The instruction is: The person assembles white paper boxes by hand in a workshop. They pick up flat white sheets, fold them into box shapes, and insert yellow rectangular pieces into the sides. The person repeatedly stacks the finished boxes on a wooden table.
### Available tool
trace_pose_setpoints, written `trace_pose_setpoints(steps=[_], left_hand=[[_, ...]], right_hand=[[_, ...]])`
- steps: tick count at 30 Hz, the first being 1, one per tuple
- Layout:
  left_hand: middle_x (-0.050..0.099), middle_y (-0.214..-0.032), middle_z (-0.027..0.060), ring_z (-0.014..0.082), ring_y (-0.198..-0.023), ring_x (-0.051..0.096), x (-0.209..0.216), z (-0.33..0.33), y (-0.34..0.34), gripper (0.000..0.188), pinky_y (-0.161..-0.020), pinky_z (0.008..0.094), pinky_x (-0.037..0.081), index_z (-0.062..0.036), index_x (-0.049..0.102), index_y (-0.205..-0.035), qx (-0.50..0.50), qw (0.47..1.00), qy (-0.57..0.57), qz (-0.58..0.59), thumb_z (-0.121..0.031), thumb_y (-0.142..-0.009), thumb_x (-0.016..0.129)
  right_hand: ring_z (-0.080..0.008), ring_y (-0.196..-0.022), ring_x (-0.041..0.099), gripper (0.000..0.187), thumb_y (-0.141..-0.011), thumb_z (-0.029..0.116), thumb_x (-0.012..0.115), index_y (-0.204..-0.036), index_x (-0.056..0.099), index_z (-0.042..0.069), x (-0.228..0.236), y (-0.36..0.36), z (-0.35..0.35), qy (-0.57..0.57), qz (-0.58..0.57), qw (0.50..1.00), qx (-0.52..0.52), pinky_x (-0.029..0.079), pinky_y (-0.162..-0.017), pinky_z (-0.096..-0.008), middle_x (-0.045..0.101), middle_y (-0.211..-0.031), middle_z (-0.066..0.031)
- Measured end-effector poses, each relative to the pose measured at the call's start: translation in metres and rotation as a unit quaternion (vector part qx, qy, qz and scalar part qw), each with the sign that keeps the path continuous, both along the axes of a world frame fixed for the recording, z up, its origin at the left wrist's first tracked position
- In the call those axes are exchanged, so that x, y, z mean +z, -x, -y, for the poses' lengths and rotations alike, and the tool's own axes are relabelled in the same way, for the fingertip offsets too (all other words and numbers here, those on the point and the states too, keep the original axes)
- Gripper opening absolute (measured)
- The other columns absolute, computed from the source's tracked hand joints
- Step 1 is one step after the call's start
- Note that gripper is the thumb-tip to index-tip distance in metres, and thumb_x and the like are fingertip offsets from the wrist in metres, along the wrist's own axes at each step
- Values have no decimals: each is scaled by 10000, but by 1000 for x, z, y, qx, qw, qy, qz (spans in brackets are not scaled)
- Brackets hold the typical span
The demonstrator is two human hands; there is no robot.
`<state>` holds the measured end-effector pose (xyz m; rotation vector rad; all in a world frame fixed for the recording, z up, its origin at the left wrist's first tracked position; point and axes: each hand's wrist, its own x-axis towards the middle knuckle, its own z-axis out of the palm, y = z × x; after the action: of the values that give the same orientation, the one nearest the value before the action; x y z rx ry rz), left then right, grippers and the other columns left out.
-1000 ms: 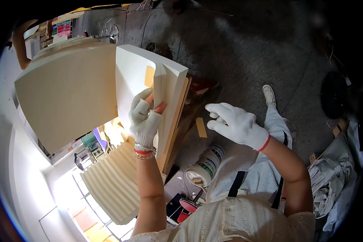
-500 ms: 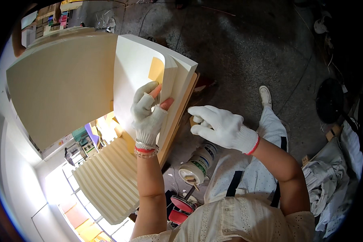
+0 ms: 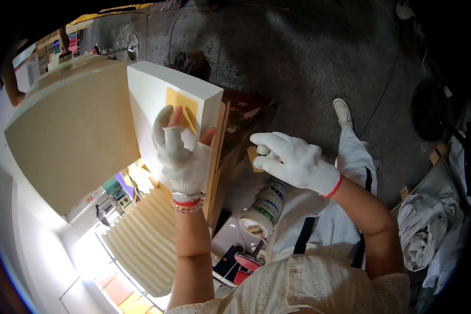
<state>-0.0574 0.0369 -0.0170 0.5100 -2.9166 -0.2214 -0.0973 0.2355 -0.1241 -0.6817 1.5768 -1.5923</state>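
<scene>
My left hand (image 3: 182, 156), in a white knit glove with bare index finger and thumb tips, rests on a thick stack of large white sheets (image 3: 142, 99). Its fingers are spread; the index tip touches a yellow paper patch (image 3: 177, 98) near the stack's corner, and the thumb lies by the right edge. A curved dark sliver shows on the patch. Away from the stack, my fully gloved right hand (image 3: 297, 161) is closed, its fingers bent round a small flat tan piece (image 3: 253, 158), mostly hidden behind them.
A large beige sheet surface (image 3: 73, 136) spreads left of the stack. Ribbed cream sheets (image 3: 141, 238) hang below it. A wooden board (image 3: 219, 157) runs under the stack. A white bucket (image 3: 261, 212) and red-seated stool (image 3: 247, 261) stand below. Another person's arm (image 3: 11, 83) shows far left.
The curled sheets my left hand held back at the corner now lie flat, and its fingers rest on the patch. The view has shifted slightly. My right hand keeps its closed shape.
</scene>
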Motion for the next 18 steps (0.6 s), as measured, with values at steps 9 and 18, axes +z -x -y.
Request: trace_pose_setpoints(steps=[9, 18], left_hand=[[567, -1278, 117, 298, -1197, 492, 19, 12, 57, 410, -996, 403, 411, -49, 698, -1059, -160, 975, 33, 151, -92, -664, 793], [619, -1159, 115, 319, -1148, 527, 23, 20, 58, 356, -956, 419, 443, -50, 691, -998, -169, 974, 4, 151, -60, -655, 785]], right_hand=[[-257, -845, 680, 423, -888, 313, 635, -1237, 534, 96, -19, -5, -10, -7, -11, 1000, -26, 562, -715, -383, 654, -1017, -114], [-289, -861, 678, 451, -893, 308, 634, -1261, 523, 72, -25, 10, -14, -18, 0, 999, -29, 566, -736, -391, 644, -1062, -140]])
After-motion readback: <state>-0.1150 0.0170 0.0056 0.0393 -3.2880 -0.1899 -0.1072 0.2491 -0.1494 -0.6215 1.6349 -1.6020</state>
